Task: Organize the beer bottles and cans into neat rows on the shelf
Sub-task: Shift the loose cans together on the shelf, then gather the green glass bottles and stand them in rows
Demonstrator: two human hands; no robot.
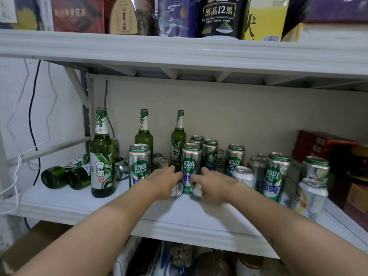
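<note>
The left hand (166,181) curls over a small can (177,190) lying on its side, silver top facing out. The right hand (211,185) grips a pale, blurred can (197,190) low against the shelf (179,220). Between them stands an upright green-and-silver can (190,166). Both forearms reach forward, palms down. Three green bottles (102,156) stand at the left and back; two more (65,176) lie flat at far left. More cans (275,176) crowd the right.
</note>
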